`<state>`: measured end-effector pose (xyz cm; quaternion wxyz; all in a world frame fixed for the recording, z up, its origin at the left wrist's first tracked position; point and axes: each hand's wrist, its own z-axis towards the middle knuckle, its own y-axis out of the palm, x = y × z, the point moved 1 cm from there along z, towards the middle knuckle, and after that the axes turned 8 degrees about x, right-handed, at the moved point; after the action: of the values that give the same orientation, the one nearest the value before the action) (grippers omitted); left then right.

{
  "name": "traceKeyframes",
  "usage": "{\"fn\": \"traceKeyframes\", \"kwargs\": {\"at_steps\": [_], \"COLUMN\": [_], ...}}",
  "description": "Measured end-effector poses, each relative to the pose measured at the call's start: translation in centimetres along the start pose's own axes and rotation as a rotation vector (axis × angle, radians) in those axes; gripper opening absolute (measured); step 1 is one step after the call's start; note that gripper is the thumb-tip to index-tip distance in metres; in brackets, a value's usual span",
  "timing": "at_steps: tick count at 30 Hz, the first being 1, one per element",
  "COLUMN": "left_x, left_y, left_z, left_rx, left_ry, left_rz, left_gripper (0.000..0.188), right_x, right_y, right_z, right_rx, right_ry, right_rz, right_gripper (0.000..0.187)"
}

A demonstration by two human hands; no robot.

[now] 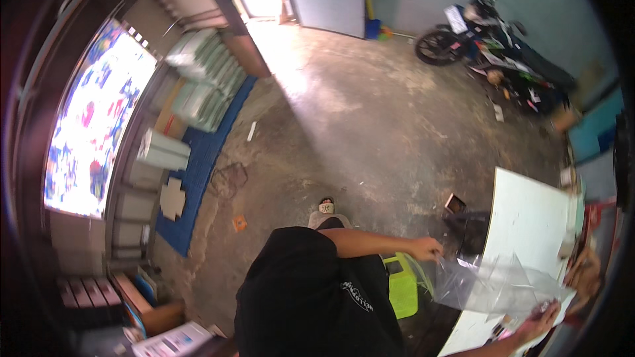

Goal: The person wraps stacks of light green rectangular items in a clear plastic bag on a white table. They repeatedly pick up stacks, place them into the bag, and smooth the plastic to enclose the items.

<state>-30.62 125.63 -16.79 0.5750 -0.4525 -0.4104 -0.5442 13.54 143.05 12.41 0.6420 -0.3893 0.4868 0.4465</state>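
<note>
A clear, crinkled plastic bag (489, 287) stretches between my two hands, over the white table. Its near left end is pinched in the closed fingers of my left hand (426, 248), just off the table's edge. At the far right end, my right hand (541, 322) is closed on the plastic; its fingers are partly blurred by the shine. Through and below the bag, a few small dark and pink items (501, 330) show on the table, too small to name. The white tabletop (526, 218) runs along my right side.
A lime-green plastic stool (402, 291) stands beside me, left of the table. An open small box (455, 203) lies near the table's far corner. A motorcycle (496, 53) is parked at the far right wall. Wrapped stacks (205, 79) sit on a blue pallet (192, 178) at left.
</note>
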Motion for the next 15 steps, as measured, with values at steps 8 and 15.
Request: {"fn": "traceKeyframes", "kwargs": {"at_steps": [8, 15], "left_x": [16.3, 22.4], "left_y": [-8.3, -19.8], "left_z": [3.8, -1.5], "left_rx": [0.228, 0.094], "left_ry": [0.055, 0.046], "left_rz": [0.53, 0.743], "left_gripper": [0.022, 0.042], "right_x": [-11.9, -4.2], "right_y": [24.6, 38.4], "right_z": [-17.5, -21.7], "right_rx": [-0.452, -1.283], "right_ry": [-1.14, -0.901], "right_rz": [-0.539, -0.47], "right_gripper": [0.066, 0.018]}}
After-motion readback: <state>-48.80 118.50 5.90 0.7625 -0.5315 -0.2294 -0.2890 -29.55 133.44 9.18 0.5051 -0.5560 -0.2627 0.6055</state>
